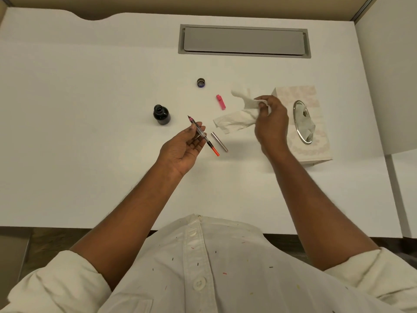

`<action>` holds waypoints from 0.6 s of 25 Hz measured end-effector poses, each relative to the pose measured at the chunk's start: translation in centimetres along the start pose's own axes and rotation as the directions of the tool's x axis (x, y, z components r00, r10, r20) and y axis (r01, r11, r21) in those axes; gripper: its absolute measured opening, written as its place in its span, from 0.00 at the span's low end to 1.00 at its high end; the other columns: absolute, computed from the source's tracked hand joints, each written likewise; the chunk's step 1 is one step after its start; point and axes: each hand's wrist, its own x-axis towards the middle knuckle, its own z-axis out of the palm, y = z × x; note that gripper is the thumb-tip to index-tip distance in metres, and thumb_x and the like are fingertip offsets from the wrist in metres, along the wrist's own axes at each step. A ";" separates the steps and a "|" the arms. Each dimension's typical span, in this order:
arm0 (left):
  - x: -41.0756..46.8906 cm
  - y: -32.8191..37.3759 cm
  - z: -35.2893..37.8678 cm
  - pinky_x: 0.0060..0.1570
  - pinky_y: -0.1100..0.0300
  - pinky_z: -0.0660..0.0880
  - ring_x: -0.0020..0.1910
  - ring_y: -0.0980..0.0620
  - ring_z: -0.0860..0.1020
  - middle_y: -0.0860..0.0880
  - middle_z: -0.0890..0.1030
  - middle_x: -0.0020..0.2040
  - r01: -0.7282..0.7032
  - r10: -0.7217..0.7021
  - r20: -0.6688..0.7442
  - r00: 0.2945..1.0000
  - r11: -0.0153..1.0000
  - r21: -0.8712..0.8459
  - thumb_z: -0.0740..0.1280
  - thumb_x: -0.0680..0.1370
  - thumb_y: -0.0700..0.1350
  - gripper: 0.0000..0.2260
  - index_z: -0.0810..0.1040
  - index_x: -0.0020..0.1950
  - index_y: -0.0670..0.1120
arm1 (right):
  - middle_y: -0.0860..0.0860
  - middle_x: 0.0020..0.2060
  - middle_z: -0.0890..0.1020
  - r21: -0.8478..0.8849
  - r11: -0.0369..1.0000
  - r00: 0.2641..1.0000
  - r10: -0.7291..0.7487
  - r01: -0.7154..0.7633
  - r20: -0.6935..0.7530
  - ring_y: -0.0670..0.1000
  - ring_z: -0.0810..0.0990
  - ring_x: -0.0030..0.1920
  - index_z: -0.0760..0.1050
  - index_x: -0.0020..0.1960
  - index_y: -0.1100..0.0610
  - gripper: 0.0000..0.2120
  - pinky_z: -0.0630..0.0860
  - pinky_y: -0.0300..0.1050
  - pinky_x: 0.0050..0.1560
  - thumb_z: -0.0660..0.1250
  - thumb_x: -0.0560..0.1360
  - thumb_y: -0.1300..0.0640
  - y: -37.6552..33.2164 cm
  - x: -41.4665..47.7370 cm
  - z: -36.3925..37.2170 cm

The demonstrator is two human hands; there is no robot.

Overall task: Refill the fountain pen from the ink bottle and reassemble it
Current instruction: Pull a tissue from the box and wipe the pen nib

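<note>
Your left hand (184,145) grips the pen section (202,136), nib pointing at the open ink bottle (161,115) just beside it. Right hand (269,118) is clenched on a tissue (234,122). Barrel (219,141) and pink cap (221,102) lie on the table (90,109). Risks: wet nib drips, or your arm tips the uncapped bottle.

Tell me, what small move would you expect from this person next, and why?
Probably bringing the tissue in the right hand over to wipe the tip of the pen held in the left hand. The ink bottle stands open, its cap set aside, and the silver barrel lies unattached on the desk.
</note>
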 end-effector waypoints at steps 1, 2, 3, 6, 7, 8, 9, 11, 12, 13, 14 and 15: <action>-0.2 0.1 -0.1 0.50 0.59 0.77 0.46 0.49 0.79 0.45 0.83 0.41 0.004 -0.004 -0.001 1.000 1.000 0.001 0.64 0.77 0.39 0.05 0.78 0.47 0.39 | 0.47 0.44 0.79 0.015 0.999 0.999 0.032 -0.032 0.015 0.46 0.76 0.47 0.78 0.48 0.56 0.08 0.70 0.31 0.45 0.60 0.77 0.63 -0.1 -0.5 0.6; -0.4 0.2 -0.2 0.50 0.59 0.77 0.47 0.49 0.79 0.45 0.83 0.41 0.006 -0.006 0.000 1.000 1.000 0.001 0.64 0.77 0.38 0.05 0.79 0.48 0.39 | 0.47 0.44 0.80 0.047 0.996 0.996 0.076 -0.078 0.038 0.46 0.77 0.46 0.77 0.47 0.55 0.04 0.71 0.35 0.46 0.63 0.76 0.60 -0.4 -1.0 1.2; -0.6 0.4 -0.3 0.51 0.59 0.77 0.46 0.49 0.79 0.45 0.83 0.40 0.008 -0.008 0.001 1.000 1.000 0.001 0.64 0.77 0.38 0.05 0.79 0.48 0.39 | 0.47 0.44 0.80 0.080 0.989 0.991 0.120 -0.125 0.065 0.47 0.78 0.47 0.76 0.47 0.53 0.03 0.73 0.37 0.47 0.69 0.74 0.55 -0.7 -1.5 1.6; -1.0 1.1 -0.8 0.51 0.59 0.77 0.46 0.49 0.79 0.45 0.83 0.39 0.005 -0.005 0.000 1.000 1.000 0.013 0.64 0.77 0.38 0.05 0.79 0.48 0.38 | 0.48 0.47 0.80 0.037 0.987 0.982 0.152 -0.157 0.114 0.47 0.78 0.49 0.74 0.48 0.51 0.21 0.76 0.41 0.48 0.79 0.61 0.49 -1.3 -2.6 2.7; -1.1 1.4 -1.0 0.51 0.59 0.77 0.45 0.49 0.79 0.45 0.84 0.39 0.003 -0.003 0.006 1.000 1.000 0.016 0.64 0.77 0.38 0.05 0.79 0.48 0.38 | 0.48 0.48 0.80 -0.010 0.993 0.986 0.119 -0.119 0.113 0.48 0.78 0.50 0.73 0.47 0.51 0.22 0.76 0.42 0.49 0.80 0.60 0.50 -1.4 -2.9 3.0; -1.3 1.7 -1.2 0.51 0.59 0.77 0.45 0.49 0.79 0.45 0.84 0.39 0.000 0.000 0.013 1.000 1.000 0.021 0.64 0.77 0.39 0.05 0.79 0.47 0.39 | 0.49 0.47 0.80 -0.050 0.995 0.990 0.086 -0.081 0.112 0.49 0.78 0.49 0.73 0.46 0.51 0.21 0.76 0.43 0.49 0.80 0.60 0.51 -1.5 -3.1 3.4; -1.4 2.0 -1.3 0.52 0.59 0.76 0.46 0.49 0.79 0.46 0.84 0.38 -0.004 0.004 0.018 1.000 1.000 0.030 0.64 0.77 0.39 0.06 0.79 0.47 0.39 | 0.49 0.46 0.80 -0.070 0.996 0.991 0.061 -0.053 0.117 0.50 0.78 0.48 0.74 0.45 0.52 0.18 0.76 0.42 0.47 0.79 0.61 0.53 -1.6 -3.3 3.7; -1.6 2.5 -1.6 0.54 0.58 0.76 0.48 0.49 0.79 0.46 0.84 0.37 -0.011 0.010 0.021 1.000 0.999 0.053 0.64 0.77 0.39 0.05 0.79 0.47 0.39 | 0.49 0.43 0.80 -0.077 0.996 0.990 0.047 -0.037 0.136 0.49 0.77 0.44 0.75 0.43 0.54 0.13 0.72 0.35 0.40 0.77 0.64 0.56 -2.0 -3.6 4.4; -1.7 2.9 -1.8 0.55 0.58 0.75 0.48 0.49 0.79 0.46 0.84 0.37 -0.015 0.014 0.024 1.000 0.998 0.060 0.64 0.77 0.39 0.05 0.79 0.47 0.39 | 0.49 0.42 0.80 -0.080 0.996 0.990 0.041 -0.031 0.134 0.49 0.76 0.43 0.76 0.44 0.55 0.11 0.69 0.30 0.37 0.76 0.65 0.57 -2.2 -3.9 4.8; -1.9 3.2 -1.9 0.55 0.58 0.75 0.48 0.49 0.79 0.47 0.84 0.37 -0.018 0.016 0.027 1.000 0.998 0.064 0.64 0.78 0.39 0.05 0.79 0.47 0.39 | 0.50 0.44 0.81 -0.088 0.996 0.992 0.033 -0.022 0.122 0.48 0.75 0.44 0.76 0.44 0.56 0.10 0.67 0.26 0.35 0.75 0.66 0.58 -2.3 -4.1 5.3; -2.0 3.4 -2.1 0.55 0.58 0.75 0.48 0.49 0.79 0.47 0.84 0.37 -0.019 0.017 0.031 0.999 0.997 0.069 0.64 0.78 0.39 0.06 0.79 0.46 0.39 | 0.51 0.47 0.82 -0.093 0.996 0.994 0.025 -0.015 0.108 0.48 0.76 0.46 0.77 0.46 0.58 0.10 0.66 0.23 0.35 0.74 0.67 0.58 -2.6 -4.4 5.6; -2.1 3.7 -2.3 0.55 0.58 0.75 0.47 0.50 0.79 0.47 0.84 0.37 -0.019 0.016 0.039 0.999 0.997 0.076 0.63 0.78 0.39 0.06 0.79 0.46 0.40 | 0.52 0.51 0.82 -0.087 0.996 0.995 0.022 -0.013 0.099 0.48 0.77 0.48 0.77 0.47 0.58 0.10 0.66 0.20 0.35 0.73 0.68 0.58 -2.9 -4.6 6.0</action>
